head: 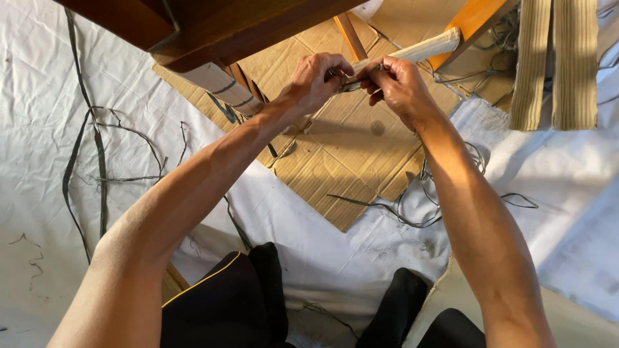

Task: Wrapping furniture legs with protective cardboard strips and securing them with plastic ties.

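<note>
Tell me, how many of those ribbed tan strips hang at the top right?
2: one ribbed tan strip hangs left of the other strip, side by side at the top right edge. More may lie beyond the frame.

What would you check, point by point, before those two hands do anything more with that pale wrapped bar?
1. Left hand gripping the small tool or strip at the bar's end: ok.
2. Right hand gripping the same spot: ok.
3. Wrapped bar in plain view: ok.
4. What the fingers pinch: cannot tell, hidden.
5. Cardboard sheet lying under the work: ok.
6. Loose dark strips away from the hands: ok.
</note>
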